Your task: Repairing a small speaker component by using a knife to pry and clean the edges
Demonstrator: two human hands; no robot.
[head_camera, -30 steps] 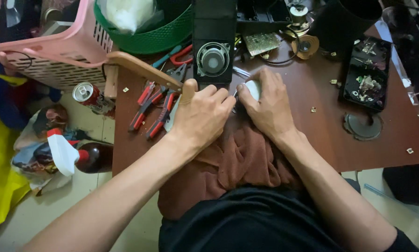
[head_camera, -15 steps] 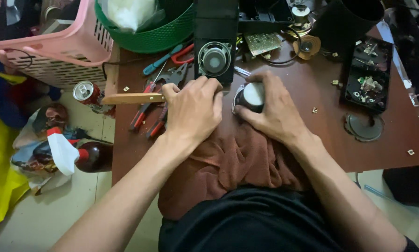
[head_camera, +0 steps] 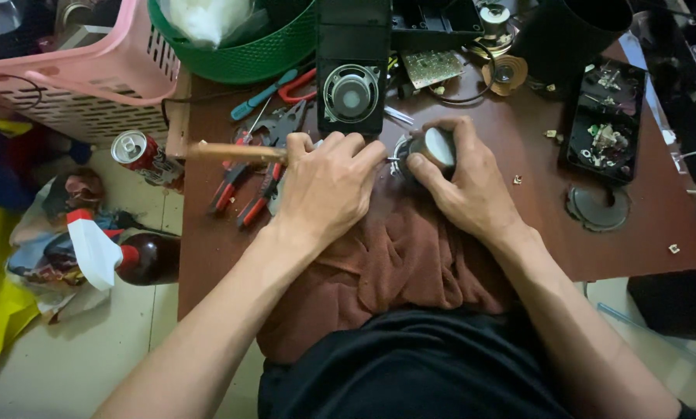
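Fists both closed: left hand [head_camera: 326, 186] around wooden handle [head_camera: 235, 151], right hand [head_camera: 464, 182] around round speaker part [head_camera: 438, 145] just beside.

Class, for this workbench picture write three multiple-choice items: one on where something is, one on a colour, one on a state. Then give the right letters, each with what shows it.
1. Where does the black speaker box stand?
A. on the floor
B. on the table beyond the hands
C. inside the pink basket

2. What colour is the round basket at the top?
A. green
B. blue
C. white

3. What is the left hand doing?
A. lying flat and empty
B. gripping a wooden handle
C. holding the drink can

Answers:
1 B: the box sits on the brown table, above both hands.
2 A: its woven wall is green, beside the pink basket.
3 B: its fingers close around the wooden handle, while the right hand holds a small round speaker part.
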